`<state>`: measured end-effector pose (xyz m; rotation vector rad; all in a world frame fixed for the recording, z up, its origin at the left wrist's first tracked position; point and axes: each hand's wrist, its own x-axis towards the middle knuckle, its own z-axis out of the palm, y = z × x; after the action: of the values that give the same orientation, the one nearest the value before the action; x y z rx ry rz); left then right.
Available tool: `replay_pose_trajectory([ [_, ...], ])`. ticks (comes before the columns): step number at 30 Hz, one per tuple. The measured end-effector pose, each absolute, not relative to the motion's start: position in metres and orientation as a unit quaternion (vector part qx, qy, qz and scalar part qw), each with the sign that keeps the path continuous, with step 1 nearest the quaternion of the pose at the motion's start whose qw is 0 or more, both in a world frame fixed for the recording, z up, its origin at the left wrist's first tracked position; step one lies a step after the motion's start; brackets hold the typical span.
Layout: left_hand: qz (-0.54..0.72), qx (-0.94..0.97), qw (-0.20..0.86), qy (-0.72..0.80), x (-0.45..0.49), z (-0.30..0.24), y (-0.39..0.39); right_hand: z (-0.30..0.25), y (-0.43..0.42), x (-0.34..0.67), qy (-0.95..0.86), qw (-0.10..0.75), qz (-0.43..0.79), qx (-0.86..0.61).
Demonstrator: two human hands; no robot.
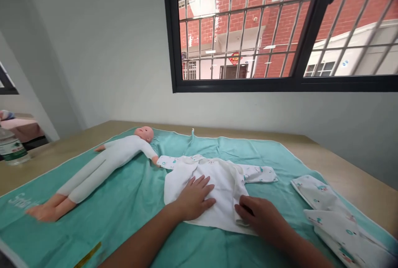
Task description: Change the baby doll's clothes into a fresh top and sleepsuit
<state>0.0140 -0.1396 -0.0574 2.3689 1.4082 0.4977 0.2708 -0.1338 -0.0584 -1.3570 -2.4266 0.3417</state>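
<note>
A white baby shirt (219,185) lies spread with its front open, its printed sleeves stretched out to both sides. My left hand (195,197) rests flat on the shirt's middle, fingers spread. With curled fingers, my right hand (261,216) grips the shirt's right front edge near the hem; the fingertips are partly hidden. A baby doll (105,168) in a white bodysuit lies on its back to the left, one hand close to the shirt's left cuff. Beneath them is a green blanket (124,210).
Folded printed baby clothes (338,222) lie on the blanket at the right. A clear bottle (12,145) stands at the far left of the wooden table (314,152). Behind the table are a wall and a barred window (236,89).
</note>
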Motion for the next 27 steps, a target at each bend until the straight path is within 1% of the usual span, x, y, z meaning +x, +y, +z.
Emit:
replay_pose_trajectory([
  [2, 0.257, 0.793, 0.231, 0.502, 0.014, -0.05, -0.136, -0.06, -0.13, 0.275, -0.853, 0.161, 0.139, -0.477],
  [4, 0.354, 0.724, 0.285, 0.519, 0.002, -0.039, -0.133, -0.062, -0.128, 0.282, -0.842, 0.182, 0.161, -0.483],
  [6, 0.419, 0.668, 0.273, 0.552, -0.029, -0.028, -0.138, -0.061, -0.128, 0.289, -0.816, 0.232, 0.176, -0.499],
  [7, 0.429, 0.655, 0.235, 0.575, -0.053, -0.023, -0.144, -0.059, -0.128, 0.291, -0.801, 0.26, 0.182, -0.508],
  [9, 0.403, 0.657, 0.114, 0.626, -0.115, -0.015, -0.165, -0.05, -0.126, 0.287, -0.781, 0.297, 0.203, -0.51],
  [11, 0.313, 0.647, -0.021, 0.695, -0.184, -0.012, -0.196, -0.035, -0.117, 0.264, -0.776, 0.313, 0.245, -0.49],
  [12, 0.267, 0.614, -0.071, 0.739, -0.217, -0.011, -0.213, -0.027, -0.11, 0.244, -0.773, 0.318, 0.275, -0.475],
  [14, 0.18, 0.547, -0.116, 0.809, -0.27, -0.011, -0.244, -0.011, -0.091, 0.189, -0.76, 0.33, 0.357, -0.431],
  [16, 0.125, 0.502, -0.107, 0.849, -0.306, -0.012, -0.265, 0.0, -0.065, 0.119, -0.716, 0.335, 0.479, -0.383],
  [18, 0.099, 0.493, -0.063, 0.862, -0.325, -0.013, -0.275, 0.001, -0.036, 0.045, -0.65, 0.337, 0.587, -0.347],
  [19, 0.093, 0.495, -0.034, 0.863, -0.331, -0.013, -0.276, -0.001, -0.021, 0.01, -0.63, 0.338, 0.616, -0.33],
  [22, 0.083, 0.497, 0.056, 0.862, -0.343, -0.008, -0.271, -0.015, 0.023, -0.082, -0.597, 0.312, 0.669, -0.315],
  [25, 0.062, 0.509, 0.117, 0.851, -0.353, 0.001, -0.264, -0.025, 0.054, -0.145, -0.58, 0.238, 0.706, -0.329],
  [27, 0.049, 0.518, 0.133, 0.844, -0.357, 0.004, -0.261, -0.024, 0.065, -0.172, -0.565, 0.189, 0.733, -0.329],
])
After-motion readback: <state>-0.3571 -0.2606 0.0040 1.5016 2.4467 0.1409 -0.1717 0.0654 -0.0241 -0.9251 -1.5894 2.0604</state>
